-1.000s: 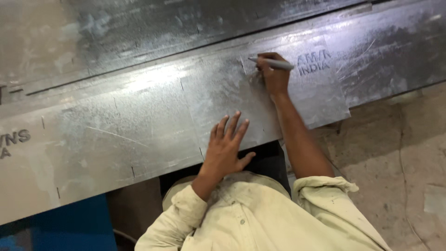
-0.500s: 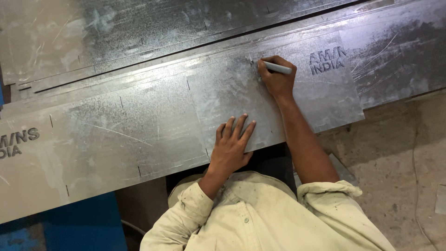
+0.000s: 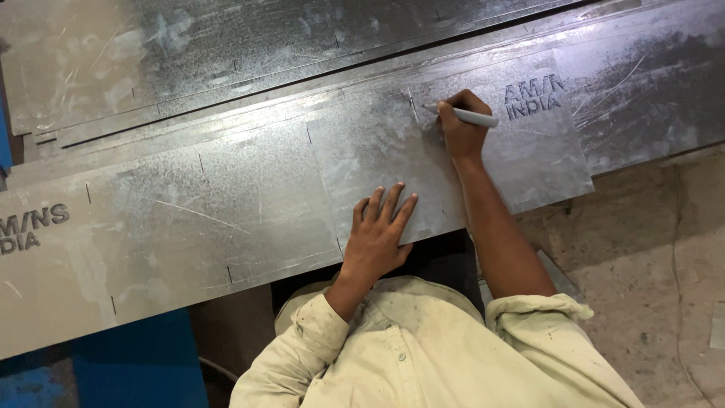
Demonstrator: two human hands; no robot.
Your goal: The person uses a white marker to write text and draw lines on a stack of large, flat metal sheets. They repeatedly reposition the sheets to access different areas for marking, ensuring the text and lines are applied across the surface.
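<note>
A smaller rectangular metal sheet [image 3: 529, 162] lies on top of a long galvanised steel sheet [image 3: 189, 219]. My left hand [image 3: 381, 230] presses flat on the smaller sheet near its front edge, fingers spread. My right hand [image 3: 462, 125] grips a grey marker pen [image 3: 472, 116], its tip touching the metal near the smaller sheet's upper edge. Short dark marks run along the long sheet's edges. Both sleeves are cream, the right one rolled up.
More steel sheets [image 3: 226, 53] are stacked at the back. A blue surface [image 3: 128, 370] shows below the sheet at the lower left. Bare concrete floor [image 3: 657, 272] lies to the right. Black printed lettering sits on the sheets at far left and near my right hand.
The view has shifted, so the sheets sit further right in frame. My right hand with the pen has moved slightly along the upper edge. My left hand stays pressed flat.
</note>
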